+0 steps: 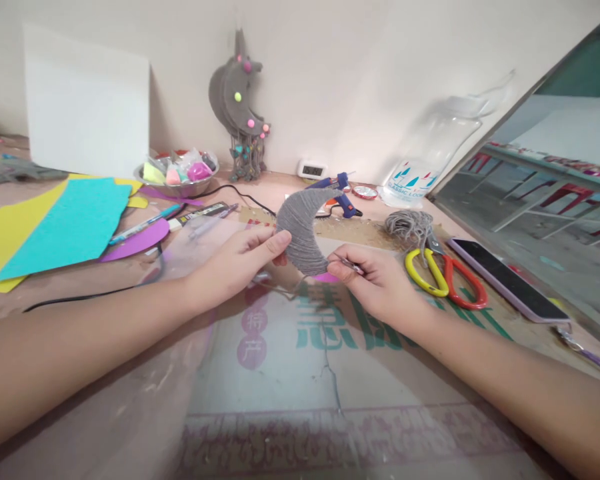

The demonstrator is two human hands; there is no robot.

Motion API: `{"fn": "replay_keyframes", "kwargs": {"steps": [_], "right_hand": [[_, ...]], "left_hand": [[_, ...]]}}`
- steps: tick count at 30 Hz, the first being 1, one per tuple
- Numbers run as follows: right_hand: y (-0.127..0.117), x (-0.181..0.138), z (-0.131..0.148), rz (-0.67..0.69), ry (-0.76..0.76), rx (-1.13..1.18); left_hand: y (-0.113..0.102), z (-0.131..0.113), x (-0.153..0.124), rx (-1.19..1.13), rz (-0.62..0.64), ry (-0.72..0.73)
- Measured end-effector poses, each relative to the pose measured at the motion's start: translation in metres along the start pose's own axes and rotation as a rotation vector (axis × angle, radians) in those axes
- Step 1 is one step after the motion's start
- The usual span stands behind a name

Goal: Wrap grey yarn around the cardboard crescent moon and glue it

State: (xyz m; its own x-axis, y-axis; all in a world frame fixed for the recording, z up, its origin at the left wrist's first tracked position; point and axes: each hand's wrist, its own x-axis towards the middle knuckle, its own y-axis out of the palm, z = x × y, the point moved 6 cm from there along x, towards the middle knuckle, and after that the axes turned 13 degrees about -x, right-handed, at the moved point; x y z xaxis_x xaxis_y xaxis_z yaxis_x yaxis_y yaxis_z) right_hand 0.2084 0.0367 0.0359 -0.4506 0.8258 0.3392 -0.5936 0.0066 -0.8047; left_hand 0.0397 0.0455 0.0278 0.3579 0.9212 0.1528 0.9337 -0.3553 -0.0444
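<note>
A crescent moon (303,233) wrapped in grey yarn is held up over the middle of the table. My left hand (260,252) pinches its outer curve between thumb and fingers. Close against the moon's lower tip, my right hand (373,277) is closed on a slim metallic tool (349,263), mostly hidden by the fingers, so its exact kind is unclear. Beneath both hands lies a printed cardboard sheet (280,393). Behind the moon, a blue glue gun (347,205) with an orange part rests on the table.
To the right are a grey yarn bundle (407,227), scissors (465,283) with yellow and red handles, a phone (510,280) and a clear bottle (423,153). Leftward lie coloured sheets (70,227), pens (145,225) and a metal bowl (177,191). A decorated grey moon (233,93) hangs behind.
</note>
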Motion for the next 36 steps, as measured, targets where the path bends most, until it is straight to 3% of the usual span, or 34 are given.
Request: {"fn": "replay_keyframes", "kwargs": {"steps": [4, 8, 12, 19, 36], "right_hand": [[0.004, -0.001, -0.003, 0.025, -0.016, -0.065], [-0.002, -0.004, -0.006, -0.06, -0.009, -0.141], [-0.011, -0.009, 0.01, -0.204, -0.191, -0.36], [0.0, -0.015, 0.031, -0.204, -0.441, -0.705], [0.004, -0.015, 0.032, -0.19, -0.449, -0.832]], "left_hand": [[0.003, 0.003, 0.0, -0.116, 0.029, -0.084], [-0.001, 0.003, 0.0, 0.003, -0.029, -0.072], [-0.003, 0.0, 0.001, 0.15, -0.064, -0.047], [-0.001, 0.001, 0.002, 0.173, -0.016, -0.03], [0.0, 0.003, 0.002, 0.233, -0.005, -0.006]]}}
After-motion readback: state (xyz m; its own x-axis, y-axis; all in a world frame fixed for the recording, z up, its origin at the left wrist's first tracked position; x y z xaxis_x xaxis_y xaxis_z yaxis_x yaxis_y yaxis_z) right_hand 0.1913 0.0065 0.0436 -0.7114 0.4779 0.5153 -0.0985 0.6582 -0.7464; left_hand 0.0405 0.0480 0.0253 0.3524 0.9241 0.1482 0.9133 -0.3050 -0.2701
